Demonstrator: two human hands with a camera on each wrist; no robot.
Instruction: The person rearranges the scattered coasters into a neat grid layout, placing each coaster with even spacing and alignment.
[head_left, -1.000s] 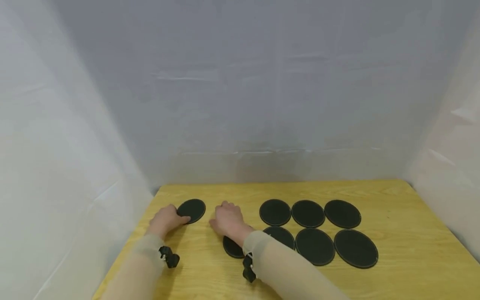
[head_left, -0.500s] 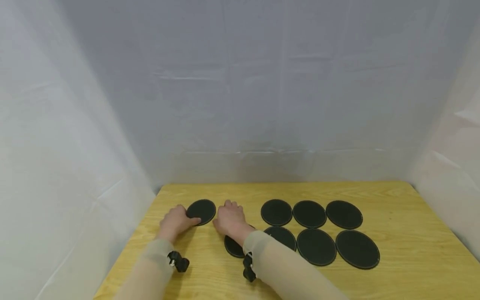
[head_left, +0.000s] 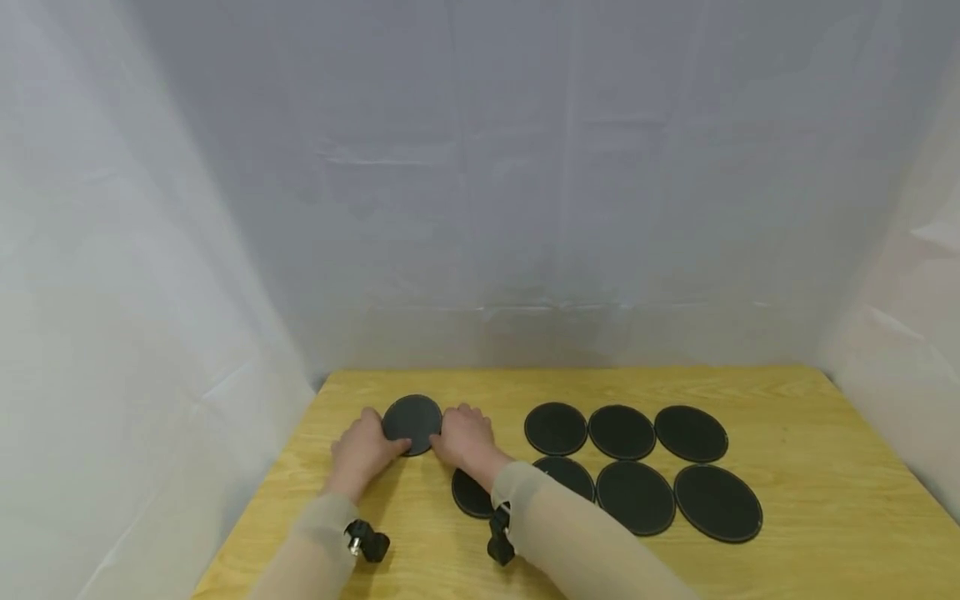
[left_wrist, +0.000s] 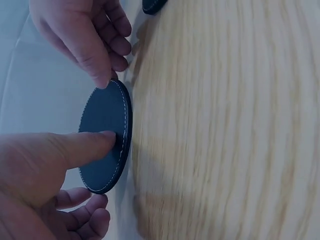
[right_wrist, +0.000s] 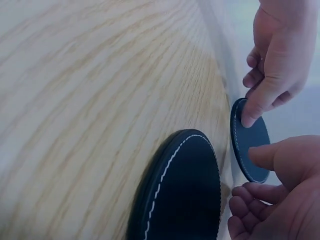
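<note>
A round black coaster [head_left: 412, 421] with pale edge stitching is held between both hands at the left part of the table. My left hand [head_left: 362, 452] grips its left side, the thumb lying across the top face and the other fingers curled at the edge, as the left wrist view shows. At the coaster's right side, my right hand [right_wrist: 285, 190] pinches the rim, thumb on top and fingers at the edge. The coaster seems slightly raised and tilted. Below the right wrist lies another coaster [head_left: 469, 493], partly hidden by that arm.
Several more black coasters, such as the upper-row one [head_left: 555, 428] and the lower-row one [head_left: 717, 502], lie flat in two touching rows on the wooden table [head_left: 825, 500]. Pale sheeting [head_left: 480, 183] stands behind the table and along both sides.
My left hand has moved right, carrying the coaster towards my right hand. My right hand, which held nothing before, now takes the coaster's right edge. The other coasters stay put.
</note>
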